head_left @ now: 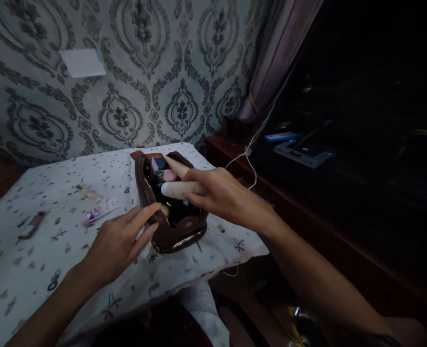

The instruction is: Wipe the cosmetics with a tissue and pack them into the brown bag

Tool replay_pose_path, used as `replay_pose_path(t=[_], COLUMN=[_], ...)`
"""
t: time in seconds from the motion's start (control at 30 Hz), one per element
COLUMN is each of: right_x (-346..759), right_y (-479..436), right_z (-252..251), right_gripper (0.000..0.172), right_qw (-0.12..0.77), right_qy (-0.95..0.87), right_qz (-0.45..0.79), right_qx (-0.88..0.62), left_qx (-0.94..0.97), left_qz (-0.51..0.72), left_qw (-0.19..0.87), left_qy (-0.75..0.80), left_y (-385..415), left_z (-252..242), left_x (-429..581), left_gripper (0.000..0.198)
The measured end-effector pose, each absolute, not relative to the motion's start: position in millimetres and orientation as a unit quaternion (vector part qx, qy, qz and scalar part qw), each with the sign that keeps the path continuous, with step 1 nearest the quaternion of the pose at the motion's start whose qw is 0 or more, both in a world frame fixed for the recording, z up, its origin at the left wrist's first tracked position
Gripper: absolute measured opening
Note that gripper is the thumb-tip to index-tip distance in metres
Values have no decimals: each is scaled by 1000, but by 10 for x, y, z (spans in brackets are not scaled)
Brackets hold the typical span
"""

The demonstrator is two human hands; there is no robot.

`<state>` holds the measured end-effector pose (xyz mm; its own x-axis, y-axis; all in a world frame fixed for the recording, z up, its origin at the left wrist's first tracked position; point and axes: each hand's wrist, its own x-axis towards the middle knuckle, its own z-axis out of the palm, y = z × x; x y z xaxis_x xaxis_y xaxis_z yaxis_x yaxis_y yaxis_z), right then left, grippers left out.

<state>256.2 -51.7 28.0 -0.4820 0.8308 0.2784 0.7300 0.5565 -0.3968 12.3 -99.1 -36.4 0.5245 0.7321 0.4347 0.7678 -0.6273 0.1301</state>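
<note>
An unzipped brown pouch (177, 236) lies on the table, its zipper edges spread apart. Over its opening, my right hand (216, 193) is closed round a beige tube (179, 190) with a whitish cap. Another pale, tapered piece (177, 166) reaches from that hand to the far rim; I cannot tell exactly what it is. My left hand (122, 238) grips the pouch's near left edge between thumb and fingers. Inside are a pink rounded item (169, 175), a dark blue and pink box (158, 164) and a small green-topped container (159, 175). The pouch's dark bottom is hard to make out.
Left of the pouch, a purple and white tube (99, 212), a slim beige item (88, 193) and a dark reddish case (33, 225) lie on the patterned tablecloth (184, 274). A white cable (251, 153) hangs by the dark red furniture at right. Patterned wallpaper stands behind.
</note>
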Motion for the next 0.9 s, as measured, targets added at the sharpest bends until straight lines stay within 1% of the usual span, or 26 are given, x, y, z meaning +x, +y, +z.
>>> replay_pose_path(t=[0.13,0.23,0.33,0.4,0.47,0.57,0.7,0.8,0.9], right_x=[2604,2643,2656,2625,2552,2379,2120,1958,1831], right_y=[-530,-527,-498,-448,-359,-144,182,347,441], right_z=[275,289,336,396,472,575,651,689,695], right_gripper=[20,19,19,23,28,28,23,18,22], right_qw=[223,233,287,335,360,339,289,260,243], right_qy=[-851,-844,-831,-815,-807,-829,-865,-872,-875], right_qz=[124,132,119,98,78,57,25,14,28], right_qx=[-459,-464,-461,-463,-462,-441,-409,-415,-417], left_qx=[-872,-873,-874,-873,-871,-870,-870,-874,-877], left_qz=[-228,-230,-241,-245,-250,-256,-252,-250,-248], left_qw=[48,48,47,44,38,27,29,34,36], left_qy=[-431,-428,-420,-421,-421,-421,-422,-415,-409], left_y=[-995,-996,-989,-983,-979,-976,-974,-967,-960], left_z=[-378,-395,-407,-409,-407,-405,-408,-410,-406], left_x=[116,111,117,124,130,131,122,117,117], left_gripper=[34,33,32,32,32,31,31,32,32])
